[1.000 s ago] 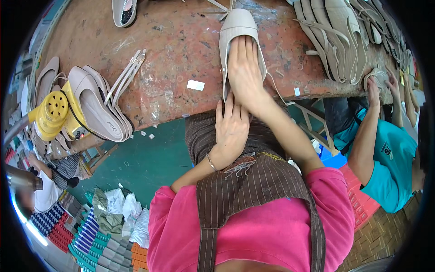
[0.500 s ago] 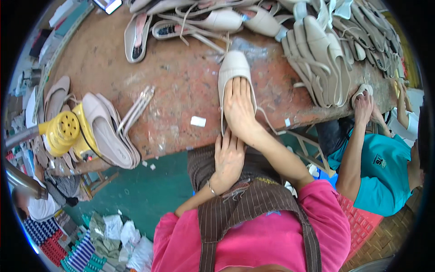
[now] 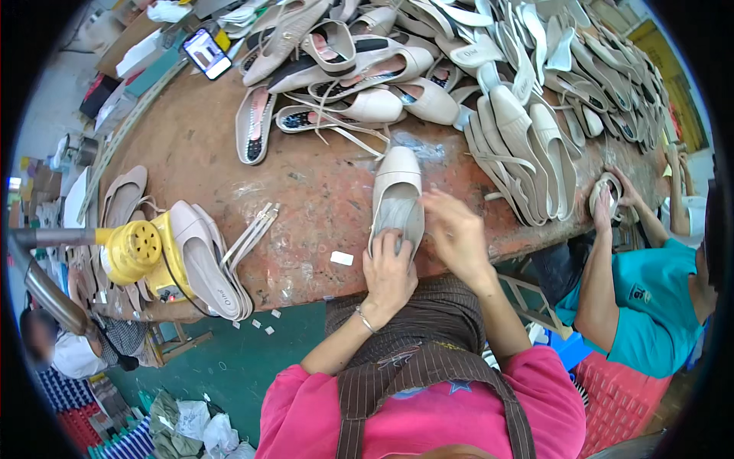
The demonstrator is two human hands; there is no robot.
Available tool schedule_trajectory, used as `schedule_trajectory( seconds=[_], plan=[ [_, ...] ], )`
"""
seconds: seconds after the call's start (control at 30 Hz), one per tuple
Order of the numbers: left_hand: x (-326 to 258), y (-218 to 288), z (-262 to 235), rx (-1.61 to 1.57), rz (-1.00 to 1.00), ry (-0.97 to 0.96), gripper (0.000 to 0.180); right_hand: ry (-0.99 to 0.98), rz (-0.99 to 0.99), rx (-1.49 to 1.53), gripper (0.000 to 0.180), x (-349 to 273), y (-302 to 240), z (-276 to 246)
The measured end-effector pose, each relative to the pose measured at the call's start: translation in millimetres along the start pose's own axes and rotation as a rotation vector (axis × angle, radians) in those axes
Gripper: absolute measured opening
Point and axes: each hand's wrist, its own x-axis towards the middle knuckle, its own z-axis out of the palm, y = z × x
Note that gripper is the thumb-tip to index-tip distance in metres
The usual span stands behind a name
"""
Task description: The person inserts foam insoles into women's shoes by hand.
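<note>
A beige flat shoe (image 3: 397,164) lies upright on the worn workbench in front of me, toe pointing away. Its grey inside now shows, with a crinkled-looking lining at the bottom. My left hand (image 3: 390,271) grips the heel end, fingertips reaching over the rim into the shoe. Just right of the shoe's opening is my right hand (image 3: 462,237), slightly blurred. Its fingers are loosely bent and apart, and I see nothing in them. A small white paper piece (image 3: 342,258) lies left of the heel.
A heap of beige shoes (image 3: 367,69) covers the far bench. Nested shoes (image 3: 520,153) stand right. At left are a yellow lamp-like device (image 3: 138,252), paired shoes (image 3: 202,264) and thin straps (image 3: 256,233). A phone (image 3: 206,53) lies far left. A co-worker in teal (image 3: 642,298) handles a shoe.
My right hand has come out of the shoe to its right side. My left hand has moved up from below onto the heel. The view has shifted, showing more of the far bench.
</note>
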Motion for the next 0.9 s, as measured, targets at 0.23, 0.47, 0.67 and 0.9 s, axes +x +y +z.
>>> schedule_trajectory(
  seconds=[0.23,0.47,0.67,0.9],
  plan=[
    [0,-50,-156,-0.003,0.086,0.478,0.020,0.120,0.285,0.146,0.025,20,35,-36],
    [-88,-169,-189,0.331,-0.250,0.498,0.017,0.277,0.024,0.036,0.025,116,24,-87],
    [-94,-145,-152,0.454,-0.393,0.484,0.023,0.214,-0.085,-0.481,0.040,226,125,-139],
    [-29,-114,-147,0.389,-0.191,0.980,0.029,0.030,-0.068,-0.513,0.040,271,185,-127]
  ],
)
